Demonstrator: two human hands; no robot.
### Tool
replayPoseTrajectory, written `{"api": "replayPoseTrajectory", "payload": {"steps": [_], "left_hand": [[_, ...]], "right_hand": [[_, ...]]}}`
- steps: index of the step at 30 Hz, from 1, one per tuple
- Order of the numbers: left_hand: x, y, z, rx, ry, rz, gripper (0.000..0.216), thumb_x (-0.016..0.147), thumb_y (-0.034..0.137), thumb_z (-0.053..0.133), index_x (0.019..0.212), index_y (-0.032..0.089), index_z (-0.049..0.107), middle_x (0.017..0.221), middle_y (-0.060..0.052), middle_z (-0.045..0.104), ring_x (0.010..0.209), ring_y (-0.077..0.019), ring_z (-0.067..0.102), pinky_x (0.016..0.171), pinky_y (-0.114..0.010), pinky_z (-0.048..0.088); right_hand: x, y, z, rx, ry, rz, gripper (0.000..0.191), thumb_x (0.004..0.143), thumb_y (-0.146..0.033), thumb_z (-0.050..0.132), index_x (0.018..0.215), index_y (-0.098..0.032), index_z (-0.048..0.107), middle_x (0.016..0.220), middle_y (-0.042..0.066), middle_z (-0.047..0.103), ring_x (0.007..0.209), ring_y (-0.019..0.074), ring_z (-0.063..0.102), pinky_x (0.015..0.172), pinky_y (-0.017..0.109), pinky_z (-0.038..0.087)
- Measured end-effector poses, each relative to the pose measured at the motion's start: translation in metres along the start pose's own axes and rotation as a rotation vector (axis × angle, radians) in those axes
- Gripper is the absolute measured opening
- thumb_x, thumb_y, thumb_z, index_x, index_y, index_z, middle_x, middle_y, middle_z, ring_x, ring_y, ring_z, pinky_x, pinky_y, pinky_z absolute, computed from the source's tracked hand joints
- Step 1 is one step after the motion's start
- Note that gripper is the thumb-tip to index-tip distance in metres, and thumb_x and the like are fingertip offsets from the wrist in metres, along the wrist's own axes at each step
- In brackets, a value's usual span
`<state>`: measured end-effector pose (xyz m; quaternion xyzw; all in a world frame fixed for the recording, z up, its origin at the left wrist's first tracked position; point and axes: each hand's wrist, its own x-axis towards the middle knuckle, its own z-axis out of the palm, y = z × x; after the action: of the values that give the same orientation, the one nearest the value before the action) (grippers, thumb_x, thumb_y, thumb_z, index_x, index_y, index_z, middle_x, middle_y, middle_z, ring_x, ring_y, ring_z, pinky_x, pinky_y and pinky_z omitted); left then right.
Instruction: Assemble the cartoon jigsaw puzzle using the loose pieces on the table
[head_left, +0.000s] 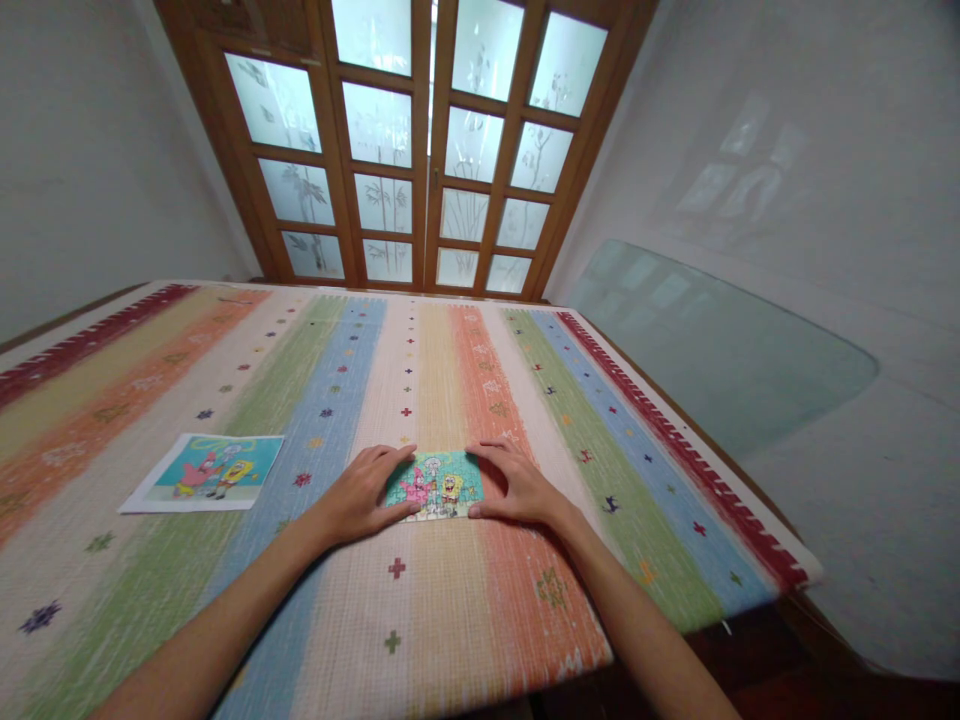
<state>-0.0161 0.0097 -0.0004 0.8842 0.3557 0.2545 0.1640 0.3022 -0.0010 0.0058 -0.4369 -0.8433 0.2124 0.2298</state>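
While both of your forearms reach in from the near edge of the striped woven cloth [450, 620] that covers the table, your hands bracket a small rectangular cartoon jigsaw puzzle [436, 485], assembled and lying flat a little back from that near edge, roughly midway between the left and right edges. Its long axis runs left to right, parallel to the near edge, and the cartoon figures stand upright toward you. Your left hand [365, 493] lies palm down with fingers loosely spread, fingertips and thumb touching the puzzle's left end; it grips nothing. Your right hand [517, 484] is likewise flat and open, fingers curved along the puzzle's right end and top corner, thumb along its lower edge, pressing rather than holding. Toward the left edge of the cloth, well apart from the puzzle, lies a white-bordered printed reference sheet [204, 472] showing the same cartoon scene, its long axis slightly skewed. Any lettering on either is too small to read.
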Motion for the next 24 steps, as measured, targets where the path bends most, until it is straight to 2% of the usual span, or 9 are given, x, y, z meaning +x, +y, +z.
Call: {"api": "replayPoseTrajectory", "payload": {"steps": [7,11,15,24], "left_hand": [[0.001,0.001,0.008,0.02,0.06,-0.042,0.064,0.096,0.05,0.066,0.147,0.021,0.04,0.121,-0.011,0.066,0.114,-0.0307,0.06,0.101,-0.049,0.048],[0.003,-0.001,0.009,0.007,0.099,-0.03,0.056,0.1,0.048,0.06,0.146,0.022,0.041,0.121,-0.011,0.068,0.113,-0.03,0.062,0.101,-0.05,0.049],[0.005,-0.005,0.011,-0.028,0.161,-0.043,0.043,0.104,0.038,0.051,0.143,0.022,0.042,0.131,-0.013,0.063,0.112,-0.0274,0.065,0.101,-0.049,0.051],[0.01,-0.003,0.009,-0.106,0.244,-0.059,0.041,0.103,0.027,0.048,0.143,0.023,0.039,0.132,-0.012,0.058,0.104,-0.023,0.067,0.099,-0.046,0.055]], "right_hand": [[0.008,0.003,0.01,-0.014,0.093,-0.009,0.066,0.082,-0.057,0.079,0.134,-0.021,0.063,0.124,0.014,0.069,0.115,0.0311,0.059,0.101,0.05,0.048],[0.012,0.004,0.016,-0.037,0.15,0.015,0.051,0.089,-0.055,0.073,0.127,-0.021,0.067,0.117,0.013,0.072,0.11,0.0309,0.061,0.097,0.05,0.049],[0.016,0.005,0.019,-0.03,0.196,0.02,0.043,0.094,-0.051,0.068,0.124,-0.021,0.067,0.113,0.012,0.075,0.104,0.03,0.062,0.095,0.05,0.049],[0.019,0.001,0.021,-0.037,0.269,0.051,0.026,0.1,-0.042,0.059,0.111,-0.023,0.072,0.102,0.01,0.076,0.095,0.0281,0.063,0.088,0.047,0.05]]}}
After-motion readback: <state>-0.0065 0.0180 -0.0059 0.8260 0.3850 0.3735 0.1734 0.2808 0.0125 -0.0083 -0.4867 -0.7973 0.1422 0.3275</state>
